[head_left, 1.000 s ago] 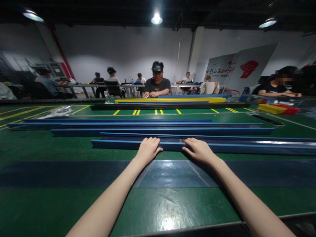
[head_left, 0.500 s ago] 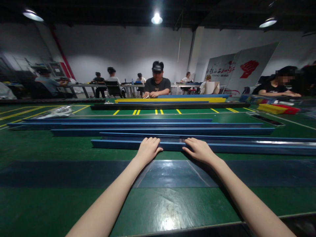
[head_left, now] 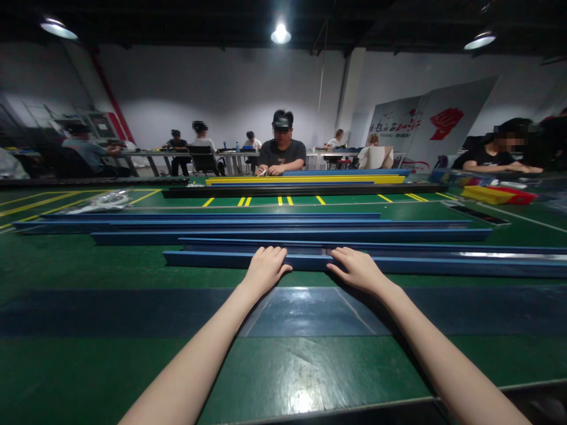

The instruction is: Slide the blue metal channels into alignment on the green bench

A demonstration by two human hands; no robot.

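Note:
A long blue channel point(head_left: 310, 262) with raised side walls lies crosswise on the green table point(head_left: 283, 378). Its right end runs out of view. My left hand point(head_left: 266, 267) is closed over the near wall, fingers bent into the channel and thumb along the front. My right hand point(head_left: 357, 267) grips the same wall a short way to the right, its thumb pointing left. The fingertips of both hands are hidden inside the channel. Nearer to me, below my wrists, a flat translucent strip point(head_left: 133, 310) lies across the table.
More blue channels point(head_left: 287, 235) lie just beyond. Farther off are a black bar point(head_left: 305, 190) and a yellow bar point(head_left: 310, 179), with a co-worker point(head_left: 283, 154) seated behind them. A clear plastic bag point(head_left: 101, 200) lies left; yellow and red trays point(head_left: 496, 195) stand right.

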